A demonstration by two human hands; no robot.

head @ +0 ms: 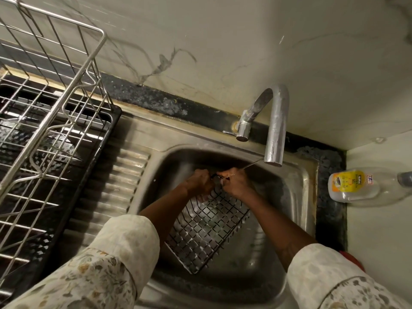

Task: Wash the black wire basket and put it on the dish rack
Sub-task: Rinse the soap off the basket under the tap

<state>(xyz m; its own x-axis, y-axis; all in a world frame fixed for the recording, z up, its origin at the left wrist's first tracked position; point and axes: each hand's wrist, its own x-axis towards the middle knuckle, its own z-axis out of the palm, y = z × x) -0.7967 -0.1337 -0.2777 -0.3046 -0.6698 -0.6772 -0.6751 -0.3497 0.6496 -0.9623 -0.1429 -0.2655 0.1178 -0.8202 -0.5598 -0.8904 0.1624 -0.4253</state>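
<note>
The black wire basket [207,230] stands tilted inside the steel sink [298,179], its near end low in the basin. The left hand [199,182] and right hand [236,184] sit close together at its far rim, fingers curled round the wire, just near of the tap [275,126]. The dish rack [51,108] stands on a black tray [111,134] to the left. A clear bottle [365,186] lies on the surface [330,197] to the right.

**What else I see**

A steel tap [276,126] arches just beyond my right hand [236,184], its spout up and to the right of it. Farther right of that hand is a clear bottle [365,188] (yellow label, grey cap). Left of my left hand [199,181] runs the ribbed drainboard [116,186].
</note>
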